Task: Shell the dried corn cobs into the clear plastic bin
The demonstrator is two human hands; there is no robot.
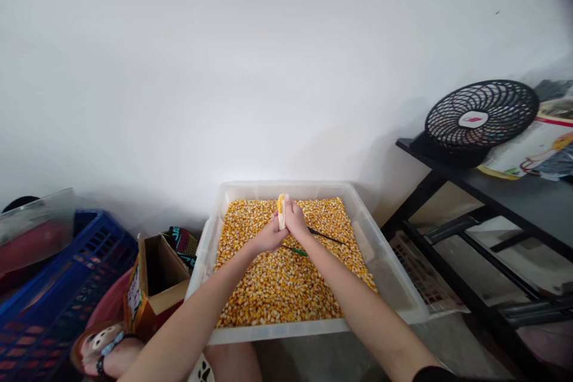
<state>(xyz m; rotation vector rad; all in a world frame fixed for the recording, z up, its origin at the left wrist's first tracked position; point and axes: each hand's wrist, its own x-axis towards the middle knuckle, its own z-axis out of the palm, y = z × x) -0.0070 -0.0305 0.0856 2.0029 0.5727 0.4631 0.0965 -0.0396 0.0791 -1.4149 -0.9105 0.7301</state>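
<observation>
Over the kernel-filled clear bin | corn cob upright, long axis 12-to-6 o'clock, tip toward 12 | left hand and right hand pressed together, both clasping cob | fan on table at 3 o'clock

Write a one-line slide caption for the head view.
Both hands, left hand and right hand, grip a partly shelled yellow corn cob over a clear plastic bin of loose yellow kernels.
</observation>
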